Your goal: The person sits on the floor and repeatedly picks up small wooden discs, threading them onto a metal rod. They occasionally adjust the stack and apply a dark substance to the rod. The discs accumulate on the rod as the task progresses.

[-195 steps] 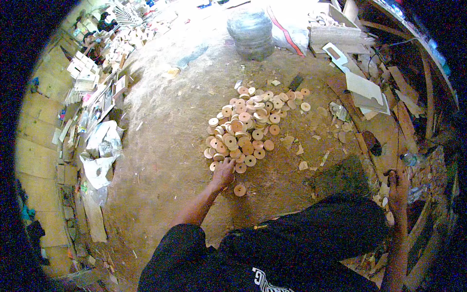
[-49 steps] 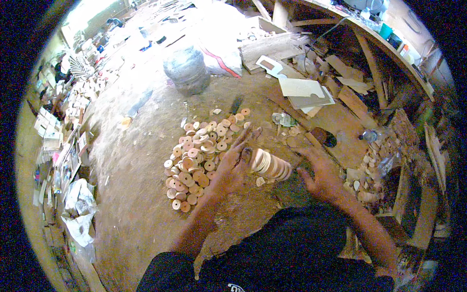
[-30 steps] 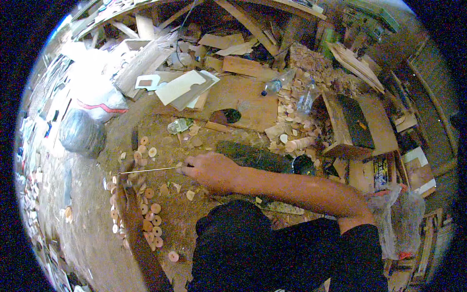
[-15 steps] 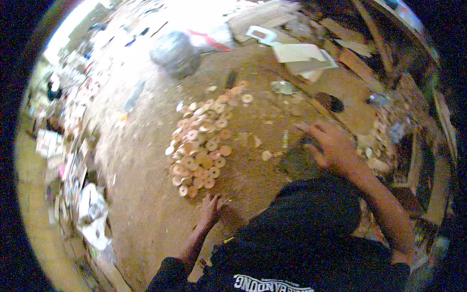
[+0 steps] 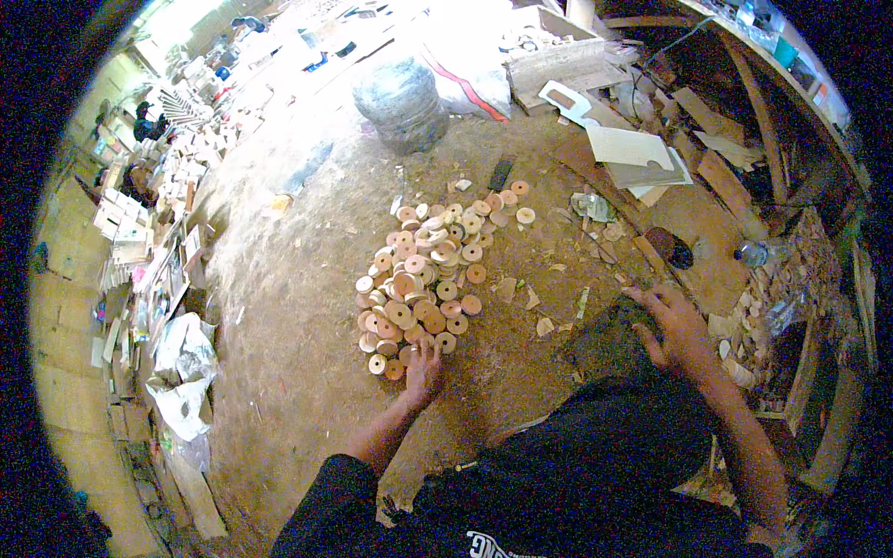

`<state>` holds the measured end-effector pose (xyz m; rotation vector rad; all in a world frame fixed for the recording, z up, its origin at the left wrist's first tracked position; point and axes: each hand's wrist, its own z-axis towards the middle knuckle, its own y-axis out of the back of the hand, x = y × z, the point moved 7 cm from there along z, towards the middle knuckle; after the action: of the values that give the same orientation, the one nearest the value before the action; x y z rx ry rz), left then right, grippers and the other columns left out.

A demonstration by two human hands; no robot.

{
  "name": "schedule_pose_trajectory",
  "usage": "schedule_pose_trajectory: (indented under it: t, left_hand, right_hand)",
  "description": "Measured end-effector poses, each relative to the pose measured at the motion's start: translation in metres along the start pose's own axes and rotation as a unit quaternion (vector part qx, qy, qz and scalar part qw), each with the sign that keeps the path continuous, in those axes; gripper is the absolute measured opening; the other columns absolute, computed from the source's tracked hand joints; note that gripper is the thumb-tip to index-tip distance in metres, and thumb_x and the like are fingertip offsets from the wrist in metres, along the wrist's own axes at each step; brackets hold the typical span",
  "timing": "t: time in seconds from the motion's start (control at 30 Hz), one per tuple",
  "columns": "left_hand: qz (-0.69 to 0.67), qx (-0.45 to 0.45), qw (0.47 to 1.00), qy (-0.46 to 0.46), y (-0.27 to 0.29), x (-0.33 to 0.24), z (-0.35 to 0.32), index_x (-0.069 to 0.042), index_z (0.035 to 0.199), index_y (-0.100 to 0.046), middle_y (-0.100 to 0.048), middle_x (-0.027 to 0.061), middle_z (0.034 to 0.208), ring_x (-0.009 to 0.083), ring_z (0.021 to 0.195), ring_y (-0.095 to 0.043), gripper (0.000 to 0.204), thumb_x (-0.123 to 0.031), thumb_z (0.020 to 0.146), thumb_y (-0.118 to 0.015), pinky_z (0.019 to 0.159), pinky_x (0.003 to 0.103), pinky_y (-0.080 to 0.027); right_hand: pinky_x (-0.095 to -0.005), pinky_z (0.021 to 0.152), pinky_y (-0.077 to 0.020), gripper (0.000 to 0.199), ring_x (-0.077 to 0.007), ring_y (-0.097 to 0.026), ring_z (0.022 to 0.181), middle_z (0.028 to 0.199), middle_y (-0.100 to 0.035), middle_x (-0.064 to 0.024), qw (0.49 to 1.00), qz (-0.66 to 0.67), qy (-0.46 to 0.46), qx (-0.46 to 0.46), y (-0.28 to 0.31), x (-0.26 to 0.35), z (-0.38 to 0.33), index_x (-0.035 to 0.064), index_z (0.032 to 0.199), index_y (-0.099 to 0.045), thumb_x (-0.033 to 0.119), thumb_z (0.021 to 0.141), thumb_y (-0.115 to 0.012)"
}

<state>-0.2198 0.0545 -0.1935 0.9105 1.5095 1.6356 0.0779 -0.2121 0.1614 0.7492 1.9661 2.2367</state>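
Note:
A heap of round wooden discs (image 5: 414, 279), most with a small hole in the middle, lies on the dirt floor ahead of me. My left hand (image 5: 426, 370) reaches the near edge of this heap, its fingers stretched out and touching the nearest discs. No disc is visibly lifted in it. My right hand (image 5: 677, 325) hovers by my dark-clothed knee (image 5: 605, 409), fingers apart and nothing in them.
A grey wrapped bundle (image 5: 402, 104) and a white sack with a red stripe (image 5: 468, 82) stand beyond the heap. Pale boards (image 5: 631, 149) lie far right, near a dark roll (image 5: 670, 247). Wood scraps and a crumpled white plastic bag (image 5: 183, 367) line the left side.
My left hand has moved forward to the near discs. My right hand stays raised near the knee, fingers spread. The whole view has shifted, and the picture is sharper.

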Motion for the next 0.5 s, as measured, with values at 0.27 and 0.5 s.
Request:
schedule_pose_trajectory:
  t: [0.27, 0.5]
  left_hand:
    - [-0.083, 0.130, 0.988, 0.001, 0.030, -0.019, -0.033, -0.007, 0.133, -0.049, -0.044, 0.0162, 0.137, 0.0375, 0.119, -0.051, 0.066, -0.014, 0.072, -0.072, 0.077, 0.043, -0.059]
    - [-0.163, 0.046, 0.984, 0.052, 0.059, -0.013, -0.008, -0.009, 0.130, -0.050, -0.050, 0.0168, 0.127, 0.0364, 0.107, -0.056, 0.058, -0.017, 0.076, -0.068, 0.078, 0.043, -0.057]
  right_hand:
    - [-0.0456, 0.089, -0.0485, 0.051, -0.0401, -0.057, 0.103, 0.112, -0.060, -0.0183, 1.000, 0.018, -0.007, 0.011, -0.001, -0.002, -0.001, 0.0171, 0.133, -0.054, 0.016, 0.083, -0.066]
    - [-0.0457, 0.088, -0.0481, 0.050, -0.0401, -0.058, 0.100, 0.108, -0.059, -0.0179, 1.000, 0.010, -0.011, 0.014, 0.001, -0.001, -0.001, 0.0168, 0.133, -0.055, 0.015, 0.084, -0.065]
